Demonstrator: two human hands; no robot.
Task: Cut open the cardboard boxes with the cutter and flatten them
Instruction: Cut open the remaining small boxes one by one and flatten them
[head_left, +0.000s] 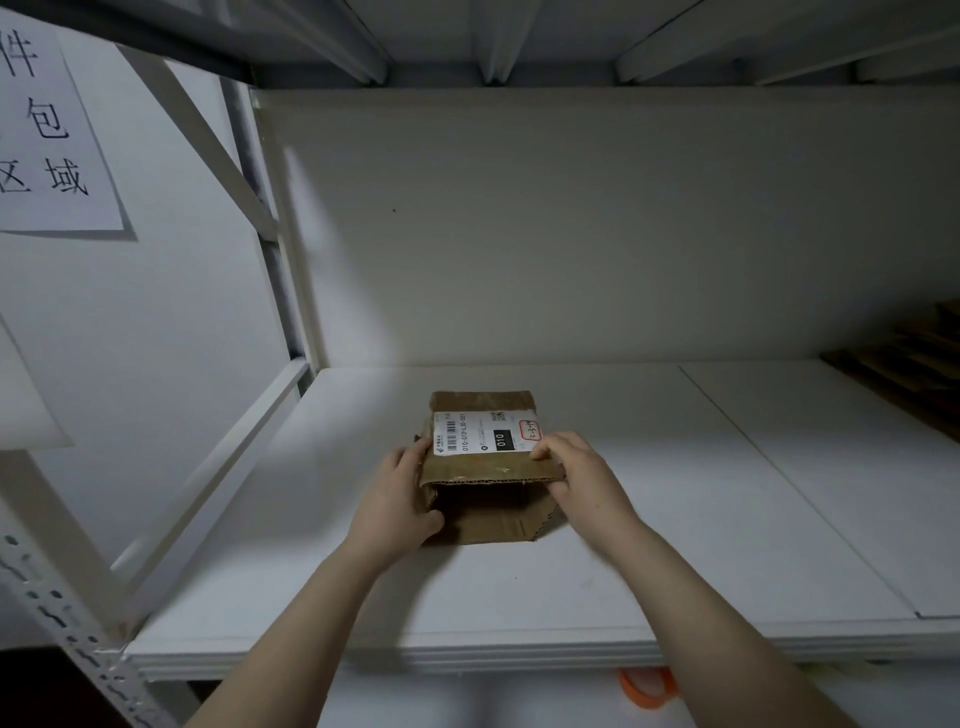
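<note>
A small brown cardboard box (488, 509) with a white shipping label on top lies on the white shelf board (519, 587), its near end open toward me. My left hand (397, 499) grips the box's left side, thumb at the lower edge. My right hand (576, 475) grips the right side, fingers curled over the top panel beside the label. No cutter is in view.
A stack of flattened brown cardboard (904, 364) sits at the far right of the shelf. White rack uprights (270, 291) and a diagonal brace stand at left. A paper sign (52, 124) hangs on the left wall. An orange object (649, 686) shows below the shelf edge.
</note>
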